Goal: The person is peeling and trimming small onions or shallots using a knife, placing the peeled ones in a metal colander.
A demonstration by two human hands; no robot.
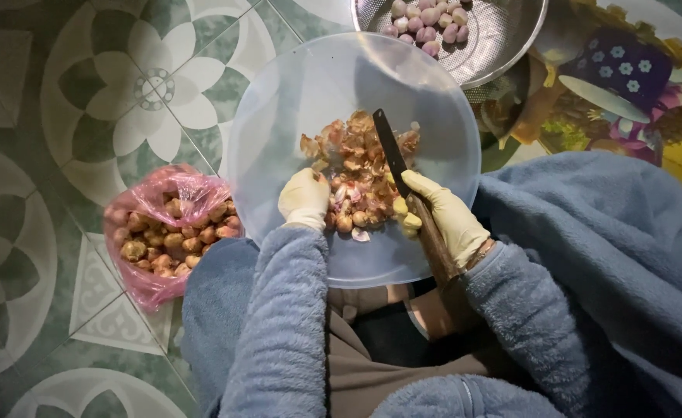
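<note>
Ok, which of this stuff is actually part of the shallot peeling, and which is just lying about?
In use:
left hand in the pile of shallots and skins
right hand holding the knife
clear plastic bowl
pink bag of unpeeled shallots
metal strainer with peeled shallots

Lying about:
flowered purple cup
patterned floor tiles

1. The light is dim and cool, strongest on the translucent plastic bowl (pixel 279 101) at the centre of the frame.
2. Soft glare sits on the metal strainer (pixel 503 39) at the top.
3. Deep shadow fills the bottom centre, between the blue sleeves (pixel 279 333).
4. The corners darken, and the floor tiles (pixel 62 116) curve slightly at the left edge.
5. Focus is fair; fine detail looks soft.
</note>
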